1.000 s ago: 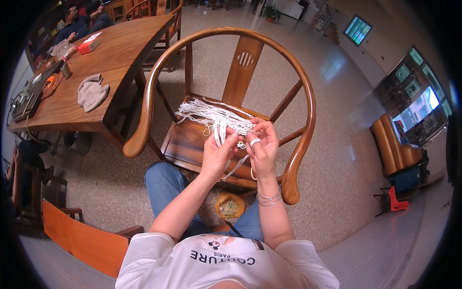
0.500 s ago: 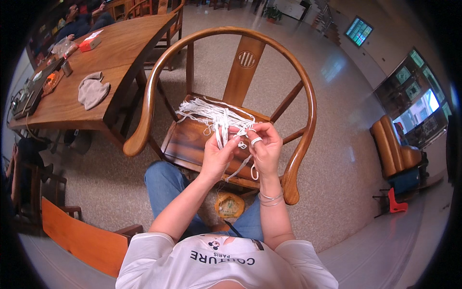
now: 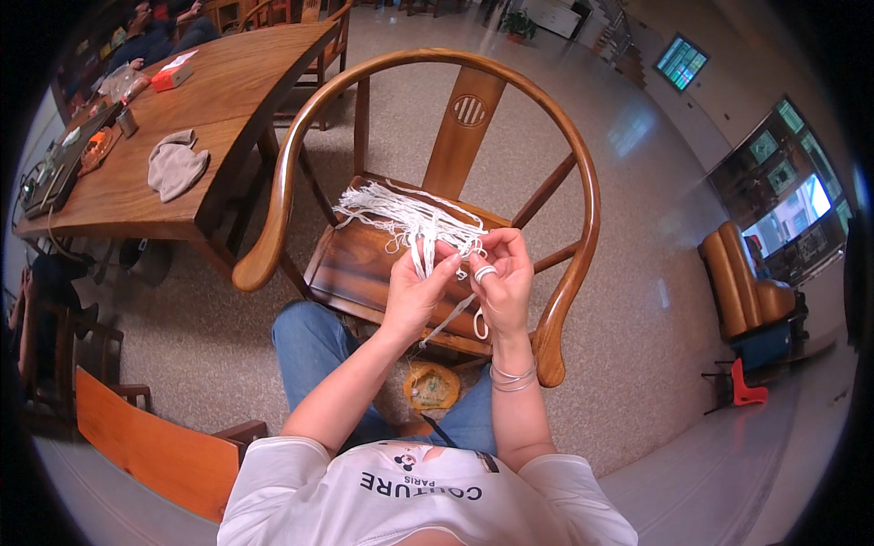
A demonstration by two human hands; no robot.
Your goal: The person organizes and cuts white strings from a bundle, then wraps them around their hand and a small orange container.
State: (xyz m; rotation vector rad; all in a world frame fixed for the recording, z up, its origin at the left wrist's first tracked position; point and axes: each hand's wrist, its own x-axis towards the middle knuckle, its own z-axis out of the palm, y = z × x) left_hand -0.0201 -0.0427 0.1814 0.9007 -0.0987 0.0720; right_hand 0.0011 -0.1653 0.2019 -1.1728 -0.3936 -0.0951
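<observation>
A bundle of white cords lies across the seat of a wooden armchair, its loose ends fanned out toward the left. My left hand is closed on the near end of the bundle, with strands hanging over its fingers. Close beside it, my right hand pinches a white cord at the bundle's right end. White cord is wound round a finger of that hand, and a loop dangles below it. The exact knot between the fingertips is too small to make out.
At the left stands a wooden table holding a beige cloth, a red tissue box and a dark tray. A yellow bag sits on the floor between my knees. An orange-brown bench is at lower left.
Both hands stay in nearly the same place. My fingertips have shifted slightly on the cord, and the small loop between them has drawn in closer to the fingers.
</observation>
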